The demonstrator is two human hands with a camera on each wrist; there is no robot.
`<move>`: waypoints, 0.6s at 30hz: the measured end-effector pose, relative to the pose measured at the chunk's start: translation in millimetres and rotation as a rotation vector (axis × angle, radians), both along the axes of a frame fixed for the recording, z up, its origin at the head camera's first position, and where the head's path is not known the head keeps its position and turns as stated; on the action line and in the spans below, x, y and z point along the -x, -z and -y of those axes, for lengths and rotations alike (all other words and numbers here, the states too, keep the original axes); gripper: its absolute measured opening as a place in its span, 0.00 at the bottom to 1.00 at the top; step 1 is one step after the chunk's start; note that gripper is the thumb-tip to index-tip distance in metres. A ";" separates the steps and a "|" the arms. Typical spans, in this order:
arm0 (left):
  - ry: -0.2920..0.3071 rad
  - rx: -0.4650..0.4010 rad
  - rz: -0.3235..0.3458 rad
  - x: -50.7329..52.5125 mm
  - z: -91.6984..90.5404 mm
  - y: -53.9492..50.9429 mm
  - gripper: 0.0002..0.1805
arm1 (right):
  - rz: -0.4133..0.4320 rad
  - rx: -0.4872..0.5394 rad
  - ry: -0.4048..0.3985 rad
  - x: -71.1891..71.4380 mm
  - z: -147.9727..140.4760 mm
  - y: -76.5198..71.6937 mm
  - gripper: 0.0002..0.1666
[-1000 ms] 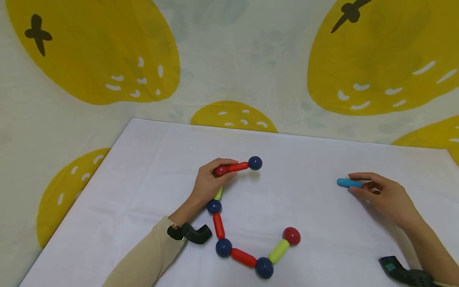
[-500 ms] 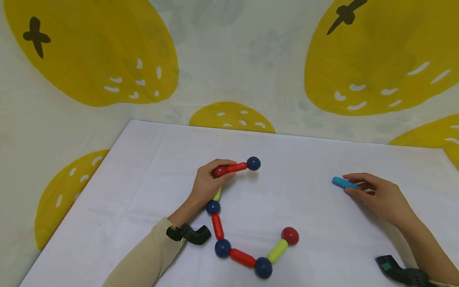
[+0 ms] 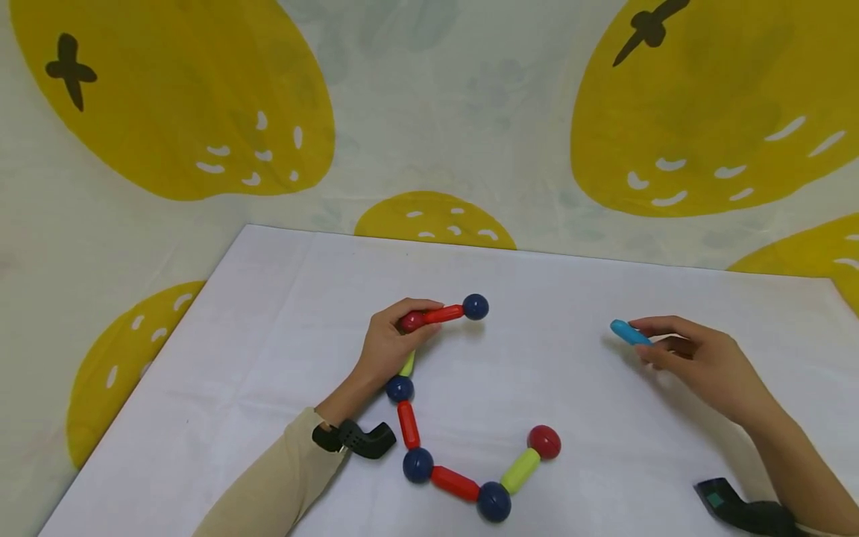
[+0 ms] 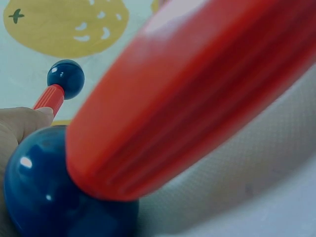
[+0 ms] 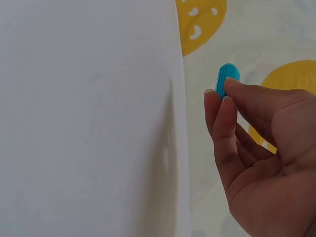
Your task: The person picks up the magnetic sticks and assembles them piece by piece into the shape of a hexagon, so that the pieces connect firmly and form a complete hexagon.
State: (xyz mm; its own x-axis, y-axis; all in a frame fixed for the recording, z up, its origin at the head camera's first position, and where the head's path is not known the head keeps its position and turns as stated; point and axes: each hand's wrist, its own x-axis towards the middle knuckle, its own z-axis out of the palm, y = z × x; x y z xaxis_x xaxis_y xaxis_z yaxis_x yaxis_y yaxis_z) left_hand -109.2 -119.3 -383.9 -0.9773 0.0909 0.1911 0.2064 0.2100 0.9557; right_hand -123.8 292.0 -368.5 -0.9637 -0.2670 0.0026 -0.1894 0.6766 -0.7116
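Note:
A chain of ball-and-rod building pieces lies in the middle of the table. My left hand (image 3: 389, 339) grips its far end around a red ball (image 3: 412, 321) and a red rod (image 3: 444, 313). That rod carries a dark blue ball (image 3: 476, 306) at its tip. Below the hand run a yellow-green rod, partly covered, a blue ball (image 3: 400, 388), more red rods (image 3: 455, 483) and a yellow-green rod (image 3: 520, 470) with a red ball (image 3: 544, 442). Off to the right, my right hand (image 3: 705, 365) pinches a light blue rod (image 5: 228, 79) between thumb and fingers, above the table and apart from the chain.
White cloth covers the table (image 3: 557, 373). Behind it hangs a pale fabric with large yellow fruit prints (image 3: 456, 216). A dark wrist camera mount (image 3: 365, 440) on the left wrist sits close beside the chain; another (image 3: 741, 511) is on the right wrist.
My right hand has moved a little left with the light blue rod, which now tilts more with its far end up. The left hand and the chain stay in place.

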 end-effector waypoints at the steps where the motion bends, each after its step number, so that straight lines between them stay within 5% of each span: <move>1: 0.000 0.001 0.000 0.0 -0.1 0.0 0.15 | 0.000 0.006 -0.013 0.3 2.9 -1.6 0.22; 18: 0.008 -0.010 0.001 0.4 -0.4 0.0 0.15 | 0.034 0.074 -0.097 4.6 62.1 -15.8 0.20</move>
State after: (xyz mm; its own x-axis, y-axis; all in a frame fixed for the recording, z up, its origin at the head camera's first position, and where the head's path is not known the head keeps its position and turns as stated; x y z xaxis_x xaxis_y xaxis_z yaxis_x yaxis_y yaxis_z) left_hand -109.6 -118.9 -383.9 -0.9768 0.0971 0.1908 0.2068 0.1986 0.9580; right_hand -128.3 229.8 -352.7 -0.9331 -0.3596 -0.0061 -0.2268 0.6017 -0.7658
